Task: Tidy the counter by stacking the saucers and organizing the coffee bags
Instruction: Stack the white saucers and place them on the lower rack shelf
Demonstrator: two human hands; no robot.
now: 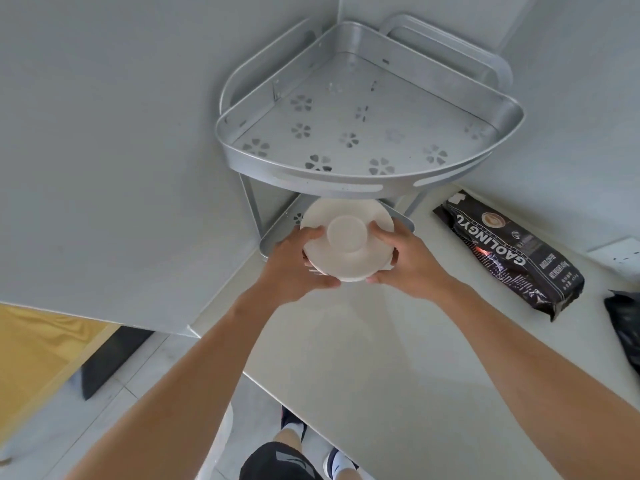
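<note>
A stack of cream saucers (pixel 346 242) is held between both hands, in front of the lower tier of a silver corner rack (pixel 367 183). My left hand (pixel 298 268) grips the stack's left side and my right hand (pixel 405 263) grips its right side. The stack's far edge sits under the rack's upper shelf. A black coffee bag (pixel 509 254) lies flat on the pale counter (pixel 363 341) to the right. The edge of a second black bag (pixel 625 327) shows at the right border.
The rack stands in the corner where two grey walls meet; its upper shelf (pixel 346 109) holds nothing. A white wall socket (pixel 616 254) is at the far right. The counter's front edge runs diagonally below my arms, with floor and my legs beneath.
</note>
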